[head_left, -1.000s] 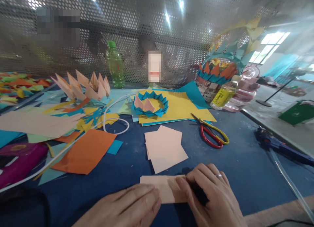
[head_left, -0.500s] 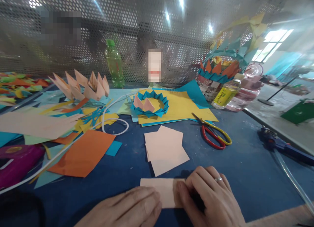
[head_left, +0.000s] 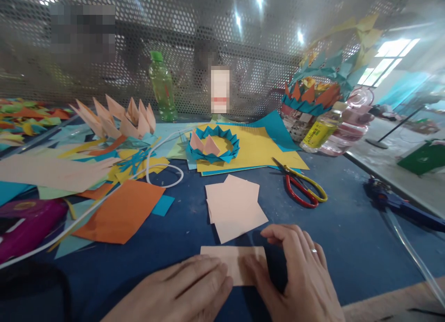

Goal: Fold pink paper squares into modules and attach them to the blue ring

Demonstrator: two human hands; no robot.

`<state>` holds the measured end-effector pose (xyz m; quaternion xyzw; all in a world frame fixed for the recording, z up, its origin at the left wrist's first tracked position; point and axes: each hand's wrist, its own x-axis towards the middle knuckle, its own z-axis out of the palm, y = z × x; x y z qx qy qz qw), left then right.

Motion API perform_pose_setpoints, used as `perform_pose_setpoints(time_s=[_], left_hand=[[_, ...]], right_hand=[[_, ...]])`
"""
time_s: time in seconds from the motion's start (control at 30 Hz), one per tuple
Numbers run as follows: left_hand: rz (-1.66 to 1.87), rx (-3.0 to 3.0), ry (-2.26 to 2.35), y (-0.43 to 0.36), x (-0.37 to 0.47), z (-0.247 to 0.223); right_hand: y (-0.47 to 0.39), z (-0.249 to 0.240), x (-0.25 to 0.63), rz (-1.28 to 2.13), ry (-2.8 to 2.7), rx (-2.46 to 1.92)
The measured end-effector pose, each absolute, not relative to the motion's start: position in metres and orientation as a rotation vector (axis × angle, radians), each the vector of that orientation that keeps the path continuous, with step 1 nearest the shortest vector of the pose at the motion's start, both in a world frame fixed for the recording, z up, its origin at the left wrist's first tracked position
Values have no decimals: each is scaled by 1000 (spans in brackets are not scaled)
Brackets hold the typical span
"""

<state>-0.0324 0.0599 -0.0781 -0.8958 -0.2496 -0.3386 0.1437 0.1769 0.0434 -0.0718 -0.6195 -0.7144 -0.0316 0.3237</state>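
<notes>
A folded pale pink paper [head_left: 239, 254] lies flat at the near edge of the table. My left hand [head_left: 181, 287] rests across its left part, fingers stretched out and flat. The thumb of my right hand [head_left: 301, 271] presses on the paper's right part. That hand's index finger is lifted off, apart from the thumb, and nothing is between them; a ring shows on one finger. Just beyond lies a stack of pale pink paper squares [head_left: 236, 208]. Farther back, a blue folded-paper ring [head_left: 229, 152] carries two pink points [head_left: 210, 146] on its front.
Scissors [head_left: 302, 185] and a blue glue gun [head_left: 392, 199] lie to the right. Orange paper [head_left: 121, 210], a white cord [head_left: 104, 199] and a purple object [head_left: 31, 224] spread leftward. A green bottle [head_left: 162, 87] and a yellow-labelled bottle [head_left: 318, 132] stand at the back.
My right index finger has lifted off the paper and opened away from the thumb, which stays on it. The left hand stays flat on the paper. The view has shifted slightly.
</notes>
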Motion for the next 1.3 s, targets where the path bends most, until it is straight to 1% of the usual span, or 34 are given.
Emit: perform_pose_setpoints(time_s=[0.23,0.5,0.67,0.83,0.93,1.07,1.1,1.23,1.3], left_hand=[[-939,-2642,-740,58,-33,-76],[-922,-2648,-853,50,-47,-72],[-972,-2559,-742,48,-52,-71],[-993,-2524,-680,52,-47,-67],[-1021,-2506,-648,53,-45,-65],[-954,-2548,-728,51,-49,-61],[-937,-2554,-739,51,-50,-60],[-1016,-2539,-685,52,-48,-58],[-1045,-2539,-704,51,-46,-59]], right_hand=[[36,-75,157,-138,-1884,-1630],[26,-77,181,-236,-1875,-1775],[24,-76,192,-234,-1964,-1710],[22,-74,190,-199,-1900,-1759],[23,-73,182,-264,-1957,-1615],[28,-80,161,-474,-2104,-1025],[30,-83,156,-483,-2116,-955],[28,-89,154,-471,-2033,-977],[23,-89,165,-481,-2127,-1013]])
